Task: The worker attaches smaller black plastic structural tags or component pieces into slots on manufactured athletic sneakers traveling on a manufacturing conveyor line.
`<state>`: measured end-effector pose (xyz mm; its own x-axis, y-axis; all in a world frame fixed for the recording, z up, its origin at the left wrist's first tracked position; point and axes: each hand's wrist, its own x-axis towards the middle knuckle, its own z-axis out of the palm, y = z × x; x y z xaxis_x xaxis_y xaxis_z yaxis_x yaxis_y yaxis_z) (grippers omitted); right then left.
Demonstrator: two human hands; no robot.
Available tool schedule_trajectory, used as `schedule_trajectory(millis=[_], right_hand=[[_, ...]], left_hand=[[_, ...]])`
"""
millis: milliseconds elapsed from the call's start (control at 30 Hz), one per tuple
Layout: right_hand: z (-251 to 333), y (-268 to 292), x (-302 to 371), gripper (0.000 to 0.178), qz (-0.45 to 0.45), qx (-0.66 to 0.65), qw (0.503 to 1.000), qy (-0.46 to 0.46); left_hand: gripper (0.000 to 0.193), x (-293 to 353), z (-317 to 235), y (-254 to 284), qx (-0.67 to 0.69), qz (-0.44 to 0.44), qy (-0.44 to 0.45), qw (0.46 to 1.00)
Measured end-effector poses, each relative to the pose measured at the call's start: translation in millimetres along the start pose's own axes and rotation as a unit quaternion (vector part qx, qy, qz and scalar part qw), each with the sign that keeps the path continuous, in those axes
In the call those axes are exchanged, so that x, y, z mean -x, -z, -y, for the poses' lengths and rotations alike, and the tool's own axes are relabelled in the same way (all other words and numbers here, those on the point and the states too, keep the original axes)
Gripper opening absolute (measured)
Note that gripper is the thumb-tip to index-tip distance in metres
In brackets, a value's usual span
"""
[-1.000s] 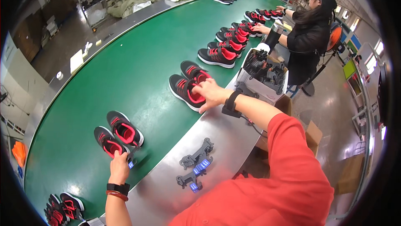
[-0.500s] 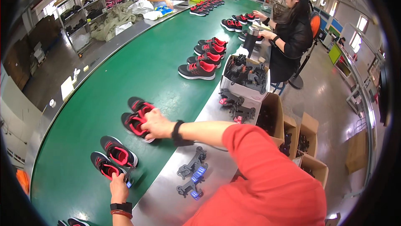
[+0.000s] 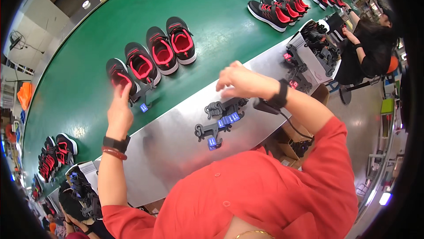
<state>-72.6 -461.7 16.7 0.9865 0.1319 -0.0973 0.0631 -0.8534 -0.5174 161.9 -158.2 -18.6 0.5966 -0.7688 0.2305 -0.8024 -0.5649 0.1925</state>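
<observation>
Two pairs of black sneakers with red lining stand in a row on the green belt. My left hand [image 3: 119, 112] pinches the heel of the leftmost sneaker [image 3: 116, 69]. Beside those fingers, a dark plastic shoe hanger [image 3: 148, 90] with a blue size tag sits at the heels of the left pair. The right pair [image 3: 162, 52] stands close by, with no hand on it. My right hand [image 3: 245, 81] is over the metal table edge, fingers loosely bent and apart, nothing visible in them. Just below it lie several dark hangers [image 3: 223, 114] with blue tags.
More sneakers [image 3: 279, 11] stand farther along the belt at right, others [image 3: 55, 153] at lower left. A box of hangers [image 3: 319, 45] and red-tagged hangers [image 3: 300, 67] rest on the metal ledge. A co-worker [image 3: 369, 47] is at far right, another [image 3: 73, 203] at lower left.
The second pair has come to stand against the first, and my right hand has let go of it and moved right over the hangers. The view has turned; my left hand stays at its sneaker.
</observation>
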Motion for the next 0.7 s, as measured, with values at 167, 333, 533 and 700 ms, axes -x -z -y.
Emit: schedule_trajectory(millis=[167, 333, 533, 700], right_hand=[[-3, -14, 35, 0.039, 0.044, 0.053, 0.997, -0.020], [-2, -4, 29, 0.037, 0.096, 0.029, 0.994, -0.045], [0, -3, 19, 0.035, 0.084, 0.049, 0.994, -0.050], [-2, 0, 10, 0.032, 0.161, 0.013, 0.981, -0.103]], left_hand=[[0.041, -8, -44, 14, 0.045, -0.079, -0.076, 0.993], [0.039, -41, -88, -24, 0.159, -0.059, -0.057, 0.984], [0.031, -70, -63, -57, 0.097, -0.043, -0.051, 0.993], [0.014, -76, -57, -60, 0.179, -0.031, -0.081, 0.980]])
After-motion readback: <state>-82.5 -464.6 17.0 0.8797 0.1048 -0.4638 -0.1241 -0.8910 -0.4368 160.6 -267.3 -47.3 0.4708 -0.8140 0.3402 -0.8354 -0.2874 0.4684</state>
